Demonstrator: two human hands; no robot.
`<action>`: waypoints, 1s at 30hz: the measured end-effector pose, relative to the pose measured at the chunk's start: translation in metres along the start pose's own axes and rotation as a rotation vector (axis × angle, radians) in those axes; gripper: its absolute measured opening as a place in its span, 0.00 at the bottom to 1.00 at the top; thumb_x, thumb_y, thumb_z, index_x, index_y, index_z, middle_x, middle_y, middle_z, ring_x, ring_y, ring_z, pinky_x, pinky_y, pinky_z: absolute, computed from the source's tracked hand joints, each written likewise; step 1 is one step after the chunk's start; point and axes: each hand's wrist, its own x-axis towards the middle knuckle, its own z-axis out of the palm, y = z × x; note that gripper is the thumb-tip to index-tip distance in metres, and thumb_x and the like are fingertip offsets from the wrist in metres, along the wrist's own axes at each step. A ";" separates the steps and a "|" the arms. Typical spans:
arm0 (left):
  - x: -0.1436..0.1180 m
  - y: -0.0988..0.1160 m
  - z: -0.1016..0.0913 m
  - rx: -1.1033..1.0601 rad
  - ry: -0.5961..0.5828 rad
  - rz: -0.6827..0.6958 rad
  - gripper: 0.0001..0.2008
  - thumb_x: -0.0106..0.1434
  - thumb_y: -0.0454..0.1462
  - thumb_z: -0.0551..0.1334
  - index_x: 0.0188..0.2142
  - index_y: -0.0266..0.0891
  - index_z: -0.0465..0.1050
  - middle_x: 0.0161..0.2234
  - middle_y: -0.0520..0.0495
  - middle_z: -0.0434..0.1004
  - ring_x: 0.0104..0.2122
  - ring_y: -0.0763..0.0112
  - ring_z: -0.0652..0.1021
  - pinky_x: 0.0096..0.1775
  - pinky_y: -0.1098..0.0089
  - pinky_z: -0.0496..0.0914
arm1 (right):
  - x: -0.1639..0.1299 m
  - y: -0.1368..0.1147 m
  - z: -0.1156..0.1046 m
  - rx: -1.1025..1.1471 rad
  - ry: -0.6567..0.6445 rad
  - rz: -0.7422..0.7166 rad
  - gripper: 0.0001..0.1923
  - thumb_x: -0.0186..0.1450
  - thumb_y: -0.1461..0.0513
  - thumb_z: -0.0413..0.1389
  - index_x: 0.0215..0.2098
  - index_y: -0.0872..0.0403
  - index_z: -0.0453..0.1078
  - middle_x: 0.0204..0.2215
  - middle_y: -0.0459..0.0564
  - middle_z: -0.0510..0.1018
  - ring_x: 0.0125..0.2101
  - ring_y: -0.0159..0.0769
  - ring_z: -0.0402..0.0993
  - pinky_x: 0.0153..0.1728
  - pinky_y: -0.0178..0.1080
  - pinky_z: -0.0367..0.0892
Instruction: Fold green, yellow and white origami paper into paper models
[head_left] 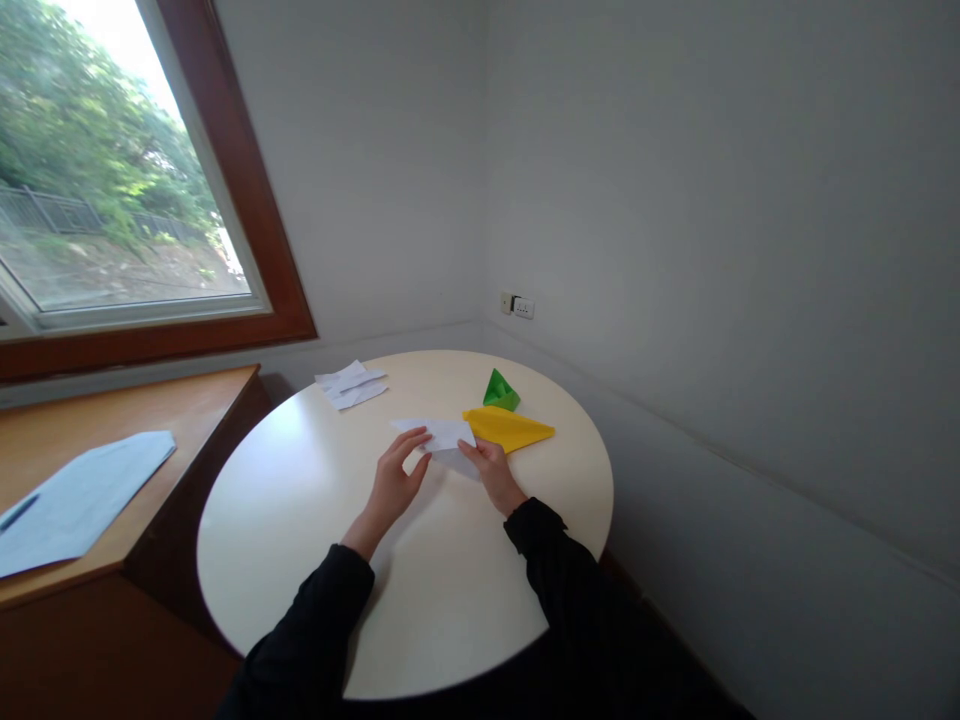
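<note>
Above the middle of the round table I hold a piece of white paper (444,434) that looks folded. My left hand (396,472) has its left part between thumb and fingers. On the other side, my right hand (493,470) pinches the lower right corner, thumb on top. Just right of the paper lies a yellow folded paper (506,428), long and pointed at its right end. Behind that sits a green paper boat (501,390). How the underside of the white paper is folded is hidden from me.
Several white paper pieces (352,384) lie at the table's back left. The round white table (285,530) stands close to the walls. A wooden desk (217,405) at left carries pale sheets (97,495) and a pen (19,512). A wall socket (523,307) is behind.
</note>
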 end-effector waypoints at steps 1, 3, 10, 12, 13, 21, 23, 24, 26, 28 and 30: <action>0.000 0.000 0.000 -0.009 -0.004 -0.008 0.12 0.59 0.33 0.59 0.44 0.40 0.71 0.46 0.41 0.74 0.47 0.63 0.74 0.49 0.58 0.69 | 0.000 0.001 0.001 0.008 -0.007 0.012 0.19 0.50 0.50 0.62 0.32 0.57 0.75 0.28 0.49 0.78 0.31 0.38 0.72 0.35 0.39 0.66; -0.001 -0.001 0.001 -0.032 -0.017 -0.025 0.13 0.59 0.34 0.59 0.44 0.40 0.71 0.47 0.41 0.74 0.47 0.62 0.74 0.49 0.58 0.69 | 0.000 0.002 0.001 0.022 -0.011 0.025 0.20 0.50 0.50 0.63 0.34 0.56 0.75 0.31 0.50 0.79 0.33 0.41 0.74 0.38 0.41 0.67; -0.004 0.001 0.005 -0.160 -0.050 -0.097 0.14 0.57 0.34 0.61 0.44 0.40 0.71 0.48 0.40 0.72 0.48 0.62 0.73 0.47 0.59 0.70 | -0.001 0.004 0.001 0.054 -0.038 0.037 0.22 0.49 0.52 0.64 0.37 0.57 0.75 0.38 0.54 0.80 0.42 0.46 0.74 0.46 0.46 0.66; -0.003 0.003 0.005 -0.195 -0.054 -0.116 0.14 0.57 0.35 0.61 0.44 0.40 0.71 0.48 0.40 0.72 0.48 0.62 0.73 0.47 0.60 0.70 | -0.001 0.003 0.001 0.065 -0.048 0.037 0.22 0.49 0.53 0.64 0.38 0.57 0.75 0.39 0.55 0.80 0.43 0.46 0.74 0.48 0.47 0.65; -0.003 0.005 0.005 -0.210 -0.053 -0.125 0.14 0.56 0.36 0.62 0.44 0.41 0.71 0.48 0.40 0.72 0.48 0.62 0.73 0.47 0.60 0.70 | -0.001 0.003 0.001 0.068 -0.057 0.037 0.22 0.49 0.53 0.64 0.38 0.57 0.75 0.39 0.55 0.80 0.43 0.46 0.74 0.48 0.48 0.65; -0.002 0.010 0.007 -0.268 -0.043 -0.181 0.13 0.57 0.38 0.62 0.42 0.40 0.72 0.47 0.40 0.73 0.48 0.63 0.74 0.47 0.60 0.71 | -0.003 0.002 0.003 0.027 -0.066 0.059 0.23 0.48 0.52 0.64 0.38 0.56 0.75 0.39 0.54 0.80 0.42 0.46 0.75 0.46 0.46 0.68; -0.003 0.010 0.008 -0.274 -0.050 -0.183 0.12 0.57 0.38 0.62 0.42 0.40 0.72 0.46 0.40 0.73 0.47 0.63 0.74 0.47 0.60 0.71 | -0.002 0.003 0.004 0.024 -0.058 0.062 0.22 0.48 0.52 0.65 0.38 0.56 0.75 0.39 0.53 0.80 0.42 0.45 0.75 0.45 0.46 0.68; -0.003 0.010 0.008 -0.279 -0.053 -0.183 0.12 0.57 0.38 0.61 0.42 0.40 0.72 0.46 0.40 0.73 0.47 0.63 0.74 0.47 0.60 0.71 | -0.002 0.003 0.004 0.025 -0.060 0.060 0.22 0.48 0.53 0.64 0.38 0.56 0.75 0.39 0.53 0.80 0.42 0.45 0.75 0.45 0.46 0.68; -0.004 0.009 0.009 -0.285 -0.056 -0.184 0.13 0.57 0.38 0.61 0.42 0.39 0.71 0.47 0.40 0.73 0.47 0.62 0.74 0.47 0.60 0.71 | -0.002 0.004 0.003 0.028 -0.067 0.054 0.22 0.49 0.53 0.64 0.39 0.56 0.74 0.39 0.52 0.80 0.41 0.45 0.75 0.45 0.46 0.69; -0.005 0.008 0.010 -0.288 -0.056 -0.187 0.13 0.57 0.38 0.61 0.43 0.39 0.71 0.47 0.40 0.74 0.48 0.62 0.74 0.48 0.59 0.70 | -0.002 0.004 0.003 0.031 -0.080 0.050 0.21 0.49 0.54 0.64 0.39 0.55 0.74 0.39 0.52 0.79 0.42 0.45 0.75 0.45 0.46 0.69; -0.005 0.007 0.011 -0.284 -0.053 -0.192 0.13 0.57 0.39 0.61 0.43 0.39 0.71 0.47 0.40 0.74 0.48 0.62 0.74 0.48 0.59 0.70 | -0.002 0.004 0.002 0.036 -0.095 0.047 0.21 0.49 0.55 0.65 0.39 0.54 0.74 0.40 0.51 0.79 0.42 0.44 0.75 0.46 0.45 0.69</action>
